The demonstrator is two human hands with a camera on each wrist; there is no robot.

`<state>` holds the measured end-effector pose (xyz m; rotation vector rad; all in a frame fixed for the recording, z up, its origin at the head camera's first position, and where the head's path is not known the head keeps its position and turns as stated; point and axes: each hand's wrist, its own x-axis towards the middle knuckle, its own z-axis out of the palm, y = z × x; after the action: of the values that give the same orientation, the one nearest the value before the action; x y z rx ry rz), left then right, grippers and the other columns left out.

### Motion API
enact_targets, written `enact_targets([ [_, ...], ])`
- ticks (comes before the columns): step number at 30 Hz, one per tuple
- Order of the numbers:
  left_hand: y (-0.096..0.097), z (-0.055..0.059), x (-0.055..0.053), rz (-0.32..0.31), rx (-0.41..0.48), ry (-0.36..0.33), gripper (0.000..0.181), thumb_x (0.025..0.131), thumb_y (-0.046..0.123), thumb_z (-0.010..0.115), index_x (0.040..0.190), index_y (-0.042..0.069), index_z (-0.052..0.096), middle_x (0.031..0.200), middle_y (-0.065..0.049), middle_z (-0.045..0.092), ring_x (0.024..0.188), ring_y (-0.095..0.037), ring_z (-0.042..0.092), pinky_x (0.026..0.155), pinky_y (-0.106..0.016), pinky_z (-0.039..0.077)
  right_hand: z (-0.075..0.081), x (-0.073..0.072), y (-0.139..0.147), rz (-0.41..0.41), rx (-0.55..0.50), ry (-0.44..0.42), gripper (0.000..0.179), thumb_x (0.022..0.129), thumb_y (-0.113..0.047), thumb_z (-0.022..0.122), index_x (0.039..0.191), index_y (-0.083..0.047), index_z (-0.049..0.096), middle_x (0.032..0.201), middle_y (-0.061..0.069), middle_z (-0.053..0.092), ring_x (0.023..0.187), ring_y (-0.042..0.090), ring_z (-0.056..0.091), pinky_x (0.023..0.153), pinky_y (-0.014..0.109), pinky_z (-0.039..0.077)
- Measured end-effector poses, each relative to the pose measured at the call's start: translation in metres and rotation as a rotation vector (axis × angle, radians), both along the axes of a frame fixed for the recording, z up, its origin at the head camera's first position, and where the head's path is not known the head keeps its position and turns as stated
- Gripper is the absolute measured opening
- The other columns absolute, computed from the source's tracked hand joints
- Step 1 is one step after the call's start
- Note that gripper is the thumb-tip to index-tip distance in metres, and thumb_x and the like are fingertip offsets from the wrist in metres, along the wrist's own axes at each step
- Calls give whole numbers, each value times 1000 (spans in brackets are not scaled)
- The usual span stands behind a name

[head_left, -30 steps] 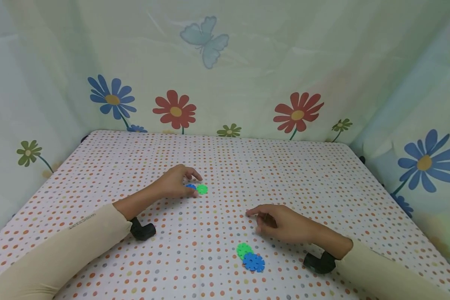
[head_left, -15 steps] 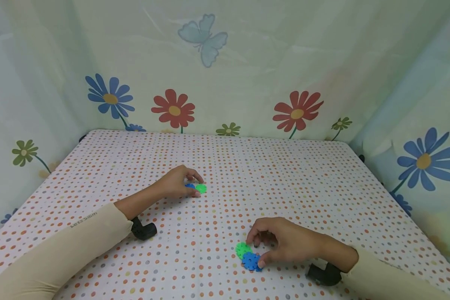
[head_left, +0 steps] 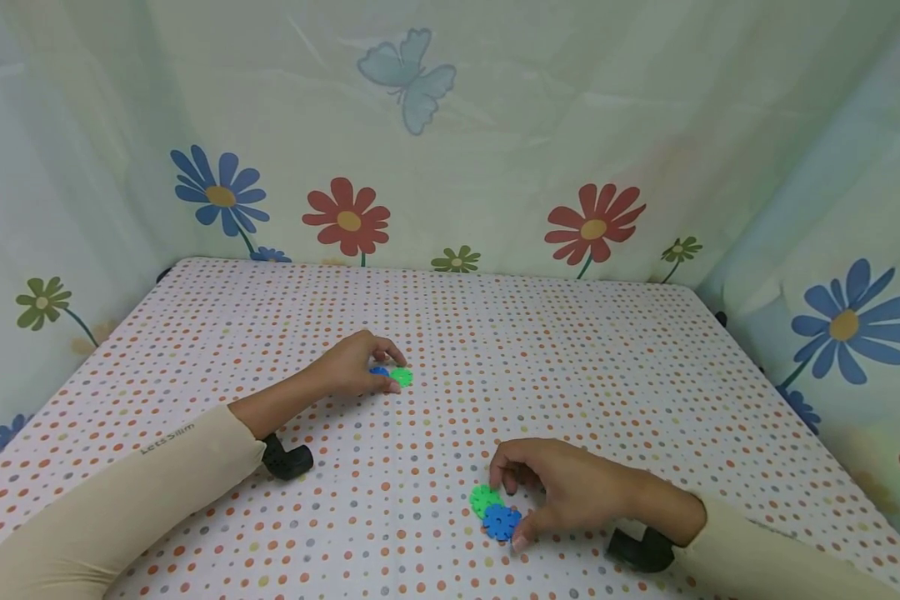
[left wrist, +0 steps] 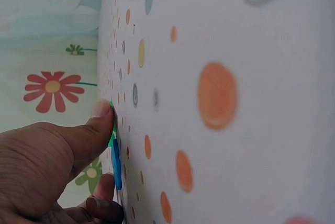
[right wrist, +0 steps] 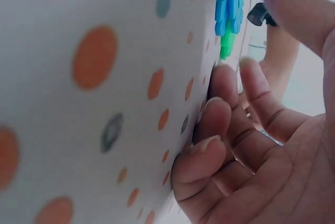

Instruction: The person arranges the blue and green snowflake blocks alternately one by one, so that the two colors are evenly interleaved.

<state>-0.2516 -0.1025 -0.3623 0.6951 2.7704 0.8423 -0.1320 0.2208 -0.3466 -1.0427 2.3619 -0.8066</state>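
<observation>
My left hand (head_left: pixel 354 365) lies at the table's middle-left, its thumb and forefinger on either side of a green notched plastic disc (head_left: pixel 402 377). A blue notched disc (head_left: pixel 378 372) beside it is partly hidden by the hand. In the left wrist view the thumb touches the green disc's edge, and a finger is close to the blue disc (left wrist: pixel 116 166). My right hand (head_left: pixel 570 487) is spread loosely around another small pile, a green disc (head_left: pixel 484 501) overlapped by blue (head_left: pixel 502 522). Two blue discs (right wrist: pixel 236 4) show there in the right wrist view. Its fingertips are near the pile.
A white tablecloth (head_left: pixel 555 358) with coloured dots covers the table. Flower-printed curtains (head_left: pixel 480 150) enclose the back and sides. A black wrist camera (head_left: pixel 287 460) sits under the left wrist, another camera (head_left: pixel 640 550) under the right.
My right hand has come down and nearer, its fingers parting around the front pile. My left thumb and forefinger have closed slightly around the green disc. The discs have hardly moved.
</observation>
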Motion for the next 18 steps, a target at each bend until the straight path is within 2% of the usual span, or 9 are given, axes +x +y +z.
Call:
enact_targets([
  [8, 2, 0, 0, 10, -16, 3, 29, 84, 32, 79, 111, 25, 72, 119, -7, 65, 115, -25, 59, 91, -42, 50, -4, 1, -4, 18, 23, 106, 45, 73, -57, 80, 101, -31, 56, 90, -13, 55, 81, 2, 50, 71, 17, 43],
  [18, 3, 1, 0, 22, -27, 6, 28, 83, 32, 80, 109, 24, 72, 118, -8, 65, 113, -25, 60, 91, -42, 51, -4, 1, -4, 55, 19, 159, 41, 74, -56, 79, 97, -31, 55, 91, -14, 55, 83, 1, 50, 75, 17, 44],
])
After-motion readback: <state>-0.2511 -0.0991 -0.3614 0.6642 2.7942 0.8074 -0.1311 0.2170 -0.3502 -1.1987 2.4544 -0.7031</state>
